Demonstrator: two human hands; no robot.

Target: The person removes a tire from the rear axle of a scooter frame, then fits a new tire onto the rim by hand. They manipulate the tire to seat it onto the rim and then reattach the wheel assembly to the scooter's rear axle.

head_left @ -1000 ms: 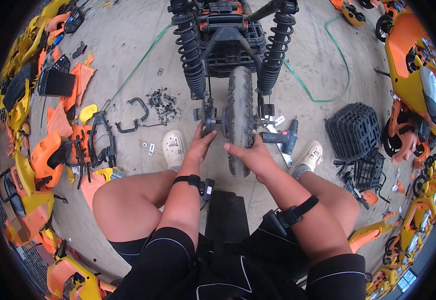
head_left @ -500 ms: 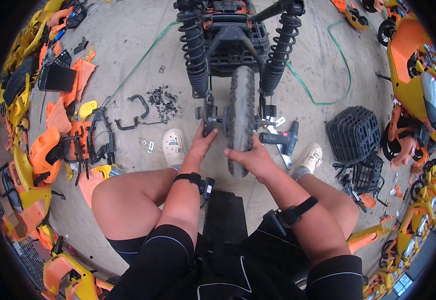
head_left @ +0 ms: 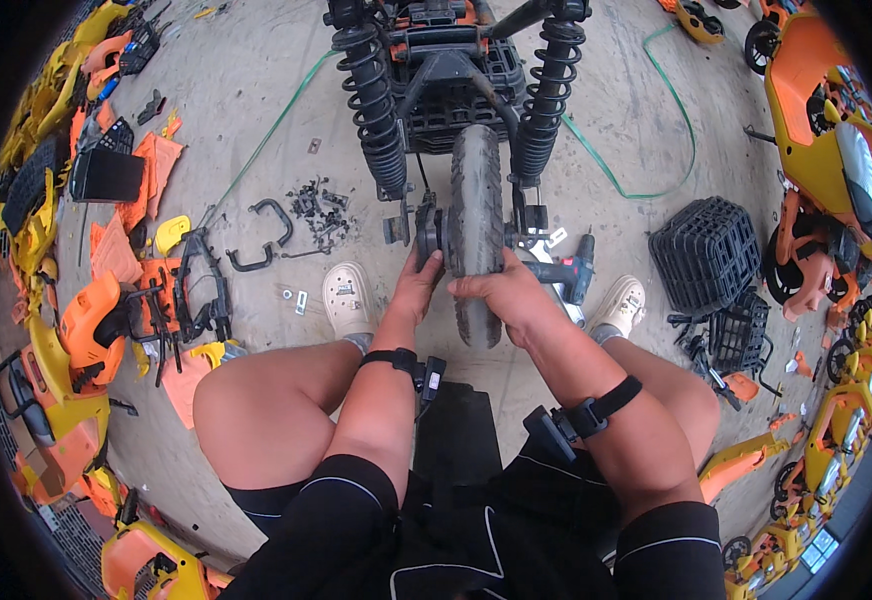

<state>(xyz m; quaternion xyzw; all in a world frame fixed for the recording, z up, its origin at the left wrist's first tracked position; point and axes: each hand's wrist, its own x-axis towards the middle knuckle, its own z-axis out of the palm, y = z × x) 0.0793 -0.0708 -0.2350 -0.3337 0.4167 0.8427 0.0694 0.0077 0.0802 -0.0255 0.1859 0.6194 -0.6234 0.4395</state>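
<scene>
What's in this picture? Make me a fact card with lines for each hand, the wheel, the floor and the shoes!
Left hand: touching a round black part, just left of the wheel
Right hand: holding the wheel's near end
Wheel: upright, between two black coil springs
Floor, left: a scatter of small black parts
Floor, right: a drill and a black slatted crate
Shoes: pale clogs, one on each foot

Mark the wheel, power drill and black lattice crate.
Wheel [head_left: 477, 215]: head view, on the tire tread.
Power drill [head_left: 579, 276]: head view, on its body.
Black lattice crate [head_left: 701, 258]: head view, on its side wall.
</scene>
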